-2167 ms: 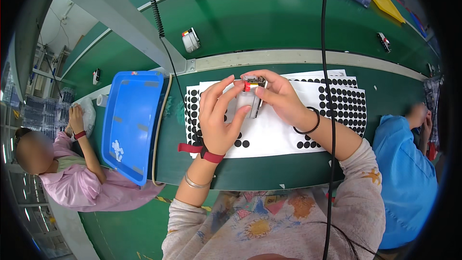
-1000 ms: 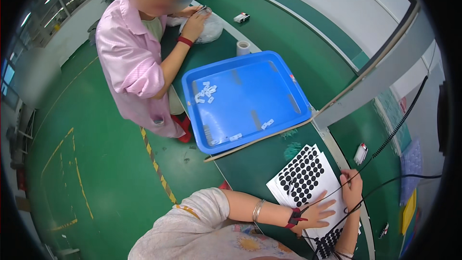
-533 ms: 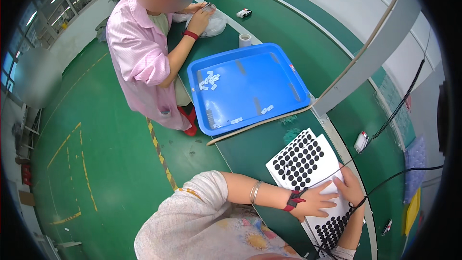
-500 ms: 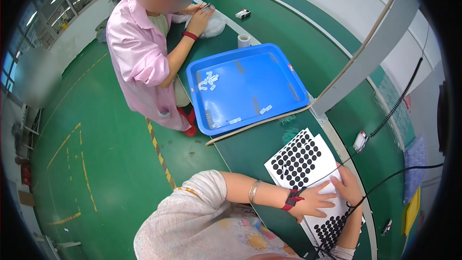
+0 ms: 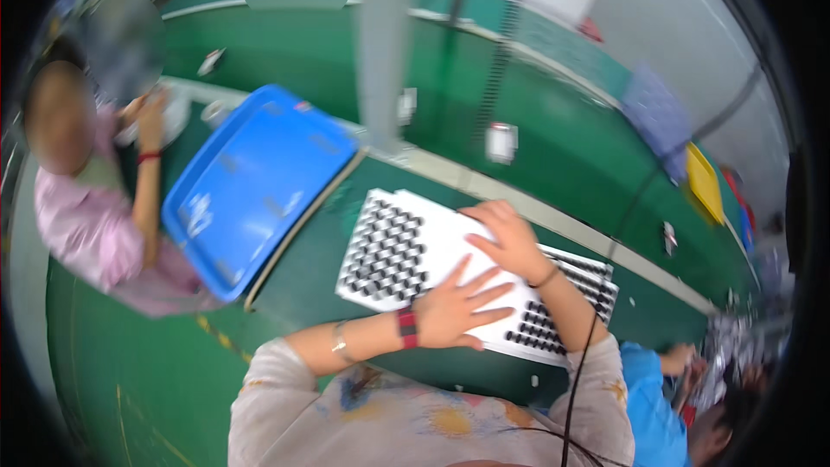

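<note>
A white sheet (image 5: 389,251) covered with rows of black round dots lies on the green table (image 5: 303,294) in front of me. My left hand (image 5: 458,304) rests flat on the sheet's near middle, fingers spread, with a red band on its wrist. My right hand (image 5: 508,238) lies on the sheet just beyond it, fingers bent toward the left. The blur hides whether it holds anything. A thin black band circles the right wrist.
A blue tray (image 5: 259,182) with a few small white parts sits left of the sheet. A person in pink (image 5: 82,216) works at the far left, another in blue (image 5: 653,406) at lower right. A grey post (image 5: 380,43) rises behind; a black cable (image 5: 596,329) hangs beside my right arm.
The view has swung from the floor and the person in pink back over the table. Both hands stay on the dotted sheet, now seen near the middle of the picture.
</note>
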Action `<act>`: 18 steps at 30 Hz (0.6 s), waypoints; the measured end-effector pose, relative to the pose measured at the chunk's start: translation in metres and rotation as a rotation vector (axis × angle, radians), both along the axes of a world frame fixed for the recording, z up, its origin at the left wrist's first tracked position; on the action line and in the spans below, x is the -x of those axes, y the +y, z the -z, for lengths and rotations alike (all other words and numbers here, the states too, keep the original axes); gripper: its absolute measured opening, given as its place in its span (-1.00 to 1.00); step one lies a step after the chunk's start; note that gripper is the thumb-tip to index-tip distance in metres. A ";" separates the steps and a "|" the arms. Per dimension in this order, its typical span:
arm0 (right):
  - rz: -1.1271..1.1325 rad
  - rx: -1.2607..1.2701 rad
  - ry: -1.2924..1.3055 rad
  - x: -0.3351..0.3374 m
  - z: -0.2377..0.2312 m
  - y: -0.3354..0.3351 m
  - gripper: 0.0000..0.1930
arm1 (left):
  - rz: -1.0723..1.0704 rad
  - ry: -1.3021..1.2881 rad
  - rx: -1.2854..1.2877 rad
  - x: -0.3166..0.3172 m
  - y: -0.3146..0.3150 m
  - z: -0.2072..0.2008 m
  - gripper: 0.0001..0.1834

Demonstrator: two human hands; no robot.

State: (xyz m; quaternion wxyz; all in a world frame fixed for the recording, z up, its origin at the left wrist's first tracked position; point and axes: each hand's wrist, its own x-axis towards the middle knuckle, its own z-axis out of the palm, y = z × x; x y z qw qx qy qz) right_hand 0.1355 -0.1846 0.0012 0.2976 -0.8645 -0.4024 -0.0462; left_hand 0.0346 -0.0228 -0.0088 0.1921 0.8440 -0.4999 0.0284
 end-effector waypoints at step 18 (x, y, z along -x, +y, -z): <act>1.282 0.552 -0.442 -0.077 0.000 -0.286 -0.43 | -0.231 -0.045 -0.084 -0.007 0.030 -0.031 -0.44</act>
